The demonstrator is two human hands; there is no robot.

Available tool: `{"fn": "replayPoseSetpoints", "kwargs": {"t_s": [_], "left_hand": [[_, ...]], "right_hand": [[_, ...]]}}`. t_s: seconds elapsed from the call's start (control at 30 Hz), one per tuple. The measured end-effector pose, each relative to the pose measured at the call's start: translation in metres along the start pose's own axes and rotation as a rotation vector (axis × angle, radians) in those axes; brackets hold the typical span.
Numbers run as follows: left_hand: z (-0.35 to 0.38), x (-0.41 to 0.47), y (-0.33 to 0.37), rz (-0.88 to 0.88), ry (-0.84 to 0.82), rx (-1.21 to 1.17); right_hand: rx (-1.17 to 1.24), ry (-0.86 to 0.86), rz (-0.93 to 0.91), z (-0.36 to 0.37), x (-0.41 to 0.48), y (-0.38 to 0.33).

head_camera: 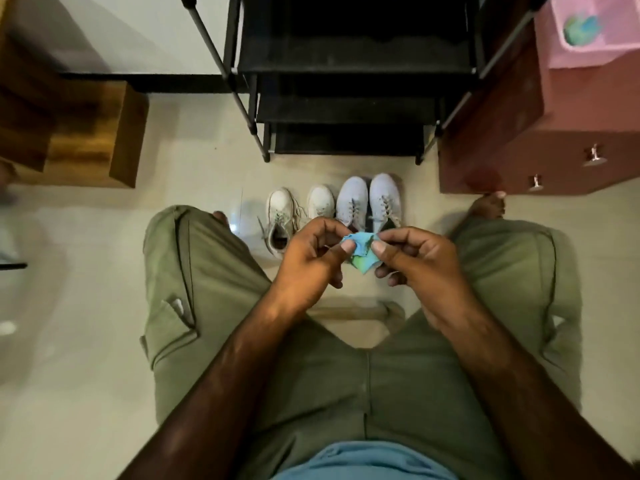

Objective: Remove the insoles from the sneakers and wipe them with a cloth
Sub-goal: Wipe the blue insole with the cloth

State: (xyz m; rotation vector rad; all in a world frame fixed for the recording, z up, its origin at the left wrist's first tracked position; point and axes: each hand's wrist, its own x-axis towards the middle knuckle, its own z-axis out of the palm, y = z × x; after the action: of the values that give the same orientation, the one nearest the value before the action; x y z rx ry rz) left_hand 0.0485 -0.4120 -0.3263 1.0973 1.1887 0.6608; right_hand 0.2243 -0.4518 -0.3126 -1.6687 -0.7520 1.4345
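Observation:
A small blue-green cloth (360, 252) is bunched between my two hands above my knees. My left hand (308, 258) pinches its left side and my right hand (415, 261) pinches its right side. On the floor beyond them stand two pairs of sneakers, toes pointing away from me: a white pair (282, 211) on the left and a pale lilac pair (369, 199) on the right. My hands cover the heels of the inner shoes. No insole shows outside a shoe.
I sit with my legs in olive trousers spread either side of the shoes. A black shoe rack (346, 98) stands behind the sneakers. A reddish drawer cabinet (519, 133) with a pink basket (588, 32) is at right, a wooden block (86, 133) at left.

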Motion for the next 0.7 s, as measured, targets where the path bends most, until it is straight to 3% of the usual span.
{"fn": "replayPoseSetpoints", "kwargs": {"t_s": [0.2, 0.37, 0.47, 0.7], "left_hand": [[-0.001, -0.013, -0.007, -0.075, 0.098, 0.001], [0.001, -0.018, -0.013, 0.123, -0.063, 0.283], [0.004, -0.016, -0.021, 0.161, -0.025, 0.375], [-0.001, -0.012, -0.011, -0.181, 0.027, -0.089]], "right_hand": [[-0.005, -0.018, -0.048, 0.002, -0.007, 0.008], [-0.006, -0.057, -0.079, 0.007, -0.009, 0.012], [0.001, -0.106, -0.065, 0.009, -0.009, 0.014], [-0.023, -0.118, -0.024, 0.003, -0.003, 0.017]]}}
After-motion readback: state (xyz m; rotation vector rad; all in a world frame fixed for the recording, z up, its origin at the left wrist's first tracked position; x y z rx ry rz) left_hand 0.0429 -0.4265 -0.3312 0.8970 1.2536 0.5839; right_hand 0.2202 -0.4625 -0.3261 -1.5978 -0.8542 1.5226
